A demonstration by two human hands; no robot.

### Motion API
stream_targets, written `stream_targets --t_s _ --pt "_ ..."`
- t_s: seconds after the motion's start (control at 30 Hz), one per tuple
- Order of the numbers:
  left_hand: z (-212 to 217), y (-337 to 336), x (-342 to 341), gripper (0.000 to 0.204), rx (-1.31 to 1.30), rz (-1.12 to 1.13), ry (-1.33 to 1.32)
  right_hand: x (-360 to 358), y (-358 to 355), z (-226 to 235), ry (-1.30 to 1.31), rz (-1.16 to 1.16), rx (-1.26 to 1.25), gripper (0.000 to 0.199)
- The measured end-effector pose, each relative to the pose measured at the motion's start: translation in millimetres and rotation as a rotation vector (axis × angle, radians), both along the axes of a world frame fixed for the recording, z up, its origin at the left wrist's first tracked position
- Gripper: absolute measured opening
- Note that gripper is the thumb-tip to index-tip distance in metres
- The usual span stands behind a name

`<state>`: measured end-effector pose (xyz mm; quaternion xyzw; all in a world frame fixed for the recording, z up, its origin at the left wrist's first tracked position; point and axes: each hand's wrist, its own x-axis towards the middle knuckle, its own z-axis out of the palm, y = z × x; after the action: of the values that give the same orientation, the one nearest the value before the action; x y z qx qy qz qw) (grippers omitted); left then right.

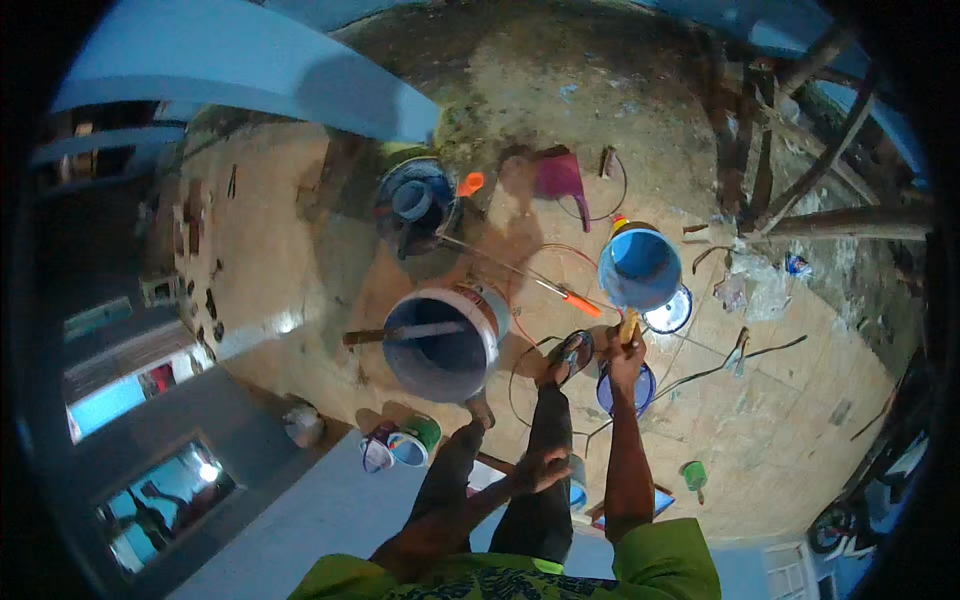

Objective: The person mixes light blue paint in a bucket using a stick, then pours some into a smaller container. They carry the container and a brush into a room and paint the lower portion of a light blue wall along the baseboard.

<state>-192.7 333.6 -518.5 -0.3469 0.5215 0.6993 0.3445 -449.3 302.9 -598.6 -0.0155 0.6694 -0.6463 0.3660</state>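
My right hand (624, 352) is closed round a short yellowish handle-like piece (628, 326), its kind hard to make out. The piece is at the near rim of a blue bucket (640, 268); whether they touch I cannot tell. Below that hand, partly covered by my forearm, is a round container with purple-blue contents (640, 390). My left hand (543, 472) is in front of my legs, fingers apart and nothing seen in it. To the left a large grey bucket (432, 362) has a stick (385, 334) across its mouth.
A dark tub (388, 212) holds a smaller bucket beside the blue wall (340, 85). Around lie an orange-handled tool (582, 304), a purple dustpan-like piece (560, 178), small paint pails (408, 450), a green scoop-like thing (694, 474) and plastic sheeting (765, 290). Wooden poles (830, 225) stand at the right.
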Motion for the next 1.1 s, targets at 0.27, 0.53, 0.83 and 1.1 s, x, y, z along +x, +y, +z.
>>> stream_targets --t_s 0.27,0.53,0.83,1.1 --pt "38.4 -143.6 11.7 0.053 -0.117 0.924 0.349 165.6 -30.9 109.5 0.056 0.379 -0.003 0.031" --pt "43.8 -114.0 204.8 0.035 -0.328 0.931 0.341 337.5 -22.3 146.9 0.046 0.958 0.154 0.044" --pt "108.1 -134.6 381.0 0.022 0.153 1.677 0.138 378.0 9.2 175.8 0.332 1.159 0.253 0.047" --pt "120.2 -105.1 392.3 0.01 0.022 1.842 0.037 300.6 12.0 73.9 0.566 1.257 0.452 0.035"
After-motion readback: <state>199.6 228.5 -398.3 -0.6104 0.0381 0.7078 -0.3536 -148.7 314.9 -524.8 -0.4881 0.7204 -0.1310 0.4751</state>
